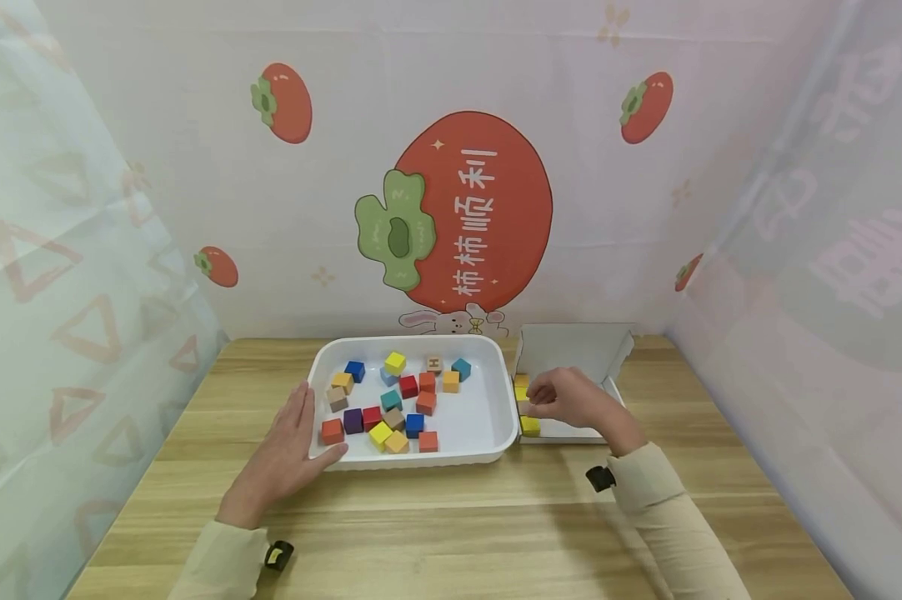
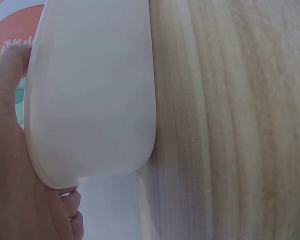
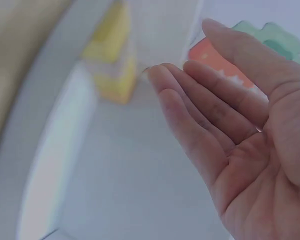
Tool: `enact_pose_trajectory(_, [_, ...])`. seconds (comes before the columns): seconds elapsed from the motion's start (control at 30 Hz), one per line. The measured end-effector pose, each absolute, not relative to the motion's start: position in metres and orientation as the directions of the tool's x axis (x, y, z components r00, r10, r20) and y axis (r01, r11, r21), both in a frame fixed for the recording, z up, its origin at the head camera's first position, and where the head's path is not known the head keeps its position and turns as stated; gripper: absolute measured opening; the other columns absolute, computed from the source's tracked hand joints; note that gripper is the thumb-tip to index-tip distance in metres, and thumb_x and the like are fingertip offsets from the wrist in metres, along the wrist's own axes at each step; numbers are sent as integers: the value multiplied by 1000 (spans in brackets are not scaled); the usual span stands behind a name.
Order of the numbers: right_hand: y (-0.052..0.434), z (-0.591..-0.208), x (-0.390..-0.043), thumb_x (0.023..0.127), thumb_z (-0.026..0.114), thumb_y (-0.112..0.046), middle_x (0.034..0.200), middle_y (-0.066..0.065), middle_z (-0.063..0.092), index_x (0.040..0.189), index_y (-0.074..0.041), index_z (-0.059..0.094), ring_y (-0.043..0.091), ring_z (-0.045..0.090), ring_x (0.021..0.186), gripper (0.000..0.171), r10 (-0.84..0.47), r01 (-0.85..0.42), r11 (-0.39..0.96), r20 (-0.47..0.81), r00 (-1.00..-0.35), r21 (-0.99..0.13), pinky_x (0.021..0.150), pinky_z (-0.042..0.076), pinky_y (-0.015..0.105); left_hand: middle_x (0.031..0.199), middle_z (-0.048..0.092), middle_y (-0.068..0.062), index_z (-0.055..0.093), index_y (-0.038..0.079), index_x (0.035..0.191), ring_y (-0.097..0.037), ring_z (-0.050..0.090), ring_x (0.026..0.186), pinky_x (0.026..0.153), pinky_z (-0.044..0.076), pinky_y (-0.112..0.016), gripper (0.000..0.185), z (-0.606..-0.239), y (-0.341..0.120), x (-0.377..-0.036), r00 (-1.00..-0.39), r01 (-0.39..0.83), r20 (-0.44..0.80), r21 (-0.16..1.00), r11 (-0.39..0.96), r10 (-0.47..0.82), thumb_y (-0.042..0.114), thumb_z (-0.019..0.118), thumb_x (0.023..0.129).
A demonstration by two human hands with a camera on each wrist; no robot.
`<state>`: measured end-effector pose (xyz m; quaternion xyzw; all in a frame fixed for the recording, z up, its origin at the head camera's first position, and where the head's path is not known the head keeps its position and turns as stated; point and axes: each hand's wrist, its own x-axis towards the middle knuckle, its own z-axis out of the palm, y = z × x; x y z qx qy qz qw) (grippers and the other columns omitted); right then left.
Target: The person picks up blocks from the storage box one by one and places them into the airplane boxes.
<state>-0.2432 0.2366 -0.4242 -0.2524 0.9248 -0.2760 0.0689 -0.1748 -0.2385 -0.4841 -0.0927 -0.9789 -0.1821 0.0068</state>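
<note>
From the head camera I see my left hand point(image 1: 289, 450) resting flat against the near-left rim of the white tray point(image 1: 496, 392) of coloured cubes, fingers straight, while my right hand point(image 1: 571, 398) hovers over the yellow cubes point(image 1: 529, 426) lined up in the cardboard box point(image 1: 574, 346). The left wrist view shows the tray's smooth, glossy, probably slippery wall point(image 2: 90, 100) against my palm. The right wrist view shows relaxed, empty fingers point(image 3: 200, 125) beside a blurred yellow cube point(image 3: 115, 82); small, hard, light, I judge, best pinched on opposite faces.

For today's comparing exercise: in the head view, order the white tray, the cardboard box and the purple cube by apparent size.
1. White tray, largest.
2. Cardboard box, clearly smaller, though the right hand hides part of it.
3. Purple cube, by far the smallest.
</note>
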Motion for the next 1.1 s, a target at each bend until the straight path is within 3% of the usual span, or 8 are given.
enact_pose_trajectory(0.4, [180, -401, -238, 89, 86, -20, 109, 11, 80, 113, -8, 79, 15, 75, 96, 28, -570, -471, 691, -12, -822, -548, 88, 65, 33, 178, 1, -21, 3, 2, 169, -48, 9, 163, 124, 23, -72, 115, -485, -238, -174, -981, 192, 61, 356, 915, 182, 66, 62, 95])
enact_pose_trajectory(0.8, [135, -426, -239, 90, 86, -18, 118, 13, 79, 122, -4, 77, 22, 75, 103, 36, -665, -494, 621, -76, -743, -608, 96, 64, 42, 178, 1, -21, 2, 2, 169, -48, 8, 163, 125, 22, -72, 116, -485, -239, -174, -982, 187, 53, 354, 916, 180, 68, 61, 94])
enact_pose_trajectory(1.1, [115, -445, -239, 89, 86, -19, 115, 5, 80, 123, -8, 78, 14, 74, 99, 36, -672, -484, 622, -102, -734, -616, 94, 64, 31, 178, 1, -21, 3, 1, 169, -48, 8, 163, 125, 21, -71, 115, -485, -239, -174, -982, 188, 53, 354, 916, 181, 67, 62, 95])
